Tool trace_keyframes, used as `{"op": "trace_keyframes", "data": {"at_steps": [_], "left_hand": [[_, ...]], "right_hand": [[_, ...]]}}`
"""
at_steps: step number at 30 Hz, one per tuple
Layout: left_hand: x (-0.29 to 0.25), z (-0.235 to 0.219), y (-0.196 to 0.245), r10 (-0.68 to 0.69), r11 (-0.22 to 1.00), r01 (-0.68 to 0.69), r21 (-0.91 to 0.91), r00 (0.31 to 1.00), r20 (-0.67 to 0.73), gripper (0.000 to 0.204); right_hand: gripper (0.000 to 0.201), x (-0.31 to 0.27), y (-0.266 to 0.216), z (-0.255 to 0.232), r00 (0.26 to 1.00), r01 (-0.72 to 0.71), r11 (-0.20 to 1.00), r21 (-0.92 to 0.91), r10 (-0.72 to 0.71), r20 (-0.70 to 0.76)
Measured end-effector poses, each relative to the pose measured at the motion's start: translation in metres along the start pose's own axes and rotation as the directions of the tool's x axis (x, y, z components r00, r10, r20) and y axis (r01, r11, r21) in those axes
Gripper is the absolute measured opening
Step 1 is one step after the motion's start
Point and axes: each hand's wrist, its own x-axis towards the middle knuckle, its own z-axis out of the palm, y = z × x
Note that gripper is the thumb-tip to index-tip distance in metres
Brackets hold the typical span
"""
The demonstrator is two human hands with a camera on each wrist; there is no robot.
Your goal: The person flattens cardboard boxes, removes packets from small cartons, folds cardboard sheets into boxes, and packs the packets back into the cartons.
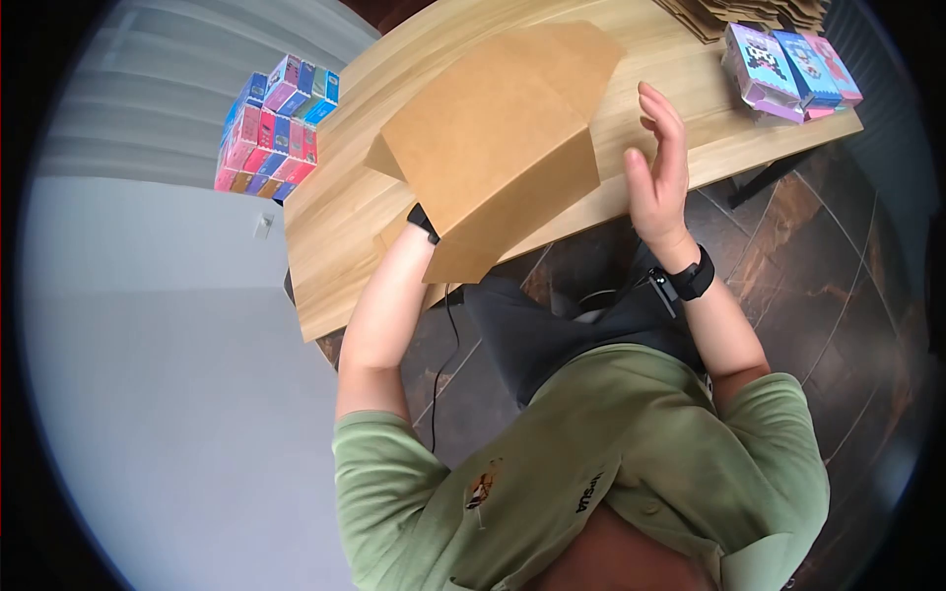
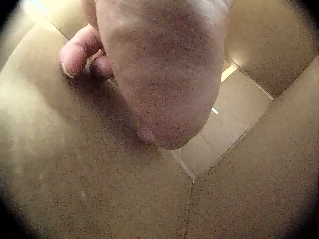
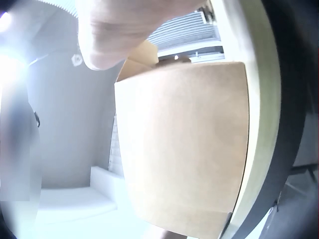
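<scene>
A brown cardboard box (image 1: pixel 503 128) with flaps spread at its ends lies over the wooden table. My left hand (image 2: pixel 159 74) is inside it, hidden in the head view past the black wrist strap (image 1: pixel 424 223). In the left wrist view its fingertips rest near the inner cardboard wall (image 2: pixel 75 164), with a strip of light showing at the seam of the end flaps. Just off the box's right side, my right hand (image 1: pixel 660 177) is raised with fingers loosely bent, holding nothing. The right wrist view shows the box's side panel (image 3: pixel 184 139) below that hand.
Small colourful boxes (image 1: pixel 271 143) are stacked at the table's left edge. More patterned boxes (image 1: pixel 788 69) stand at the right end, near a pile of flat brown cardboard (image 1: pixel 739 15). A black cable (image 1: pixel 453 345) hangs below the table's front edge.
</scene>
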Motion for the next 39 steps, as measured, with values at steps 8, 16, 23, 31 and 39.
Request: {"op": "trace_keyframes", "data": {"at_steps": [8,16,23,31,39], "left_hand": [[0.009,-0.003,-0.008,0.004,0.999,-0.006,-0.044,0.999,-0.042,0.033],[-0.063,-0.08,-0.036,-0.17,0.981,0.095,-0.17,0.843,-0.51,0.034],[-0.132,0.027,0.071,0.309,0.688,-0.131,0.714,0.943,-0.124,0.063],[-0.137,0.042,0.043,0.34,0.711,-0.162,0.684,0.931,-0.134,0.069],[-0.13,0.041,0.061,0.461,0.689,-0.221,0.69,0.869,-0.182,0.056]], "right_hand": [[0.051,0.031,-0.047,0.031,0.842,0.431,0.839,-0.332,-0.242,0.481],[0.059,0.005,0.011,0.053,0.792,0.337,0.789,-0.513,0.056,0.608],[0.055,0.006,-0.01,0.057,0.577,0.226,0.759,-0.61,0.4,0.712],[0.044,0.063,0.049,0.009,0.565,-0.344,0.696,-0.63,0.689,0.453],[0.036,0.072,0.05,0.003,0.179,-0.907,0.385,-0.172,0.721,0.67]]}}
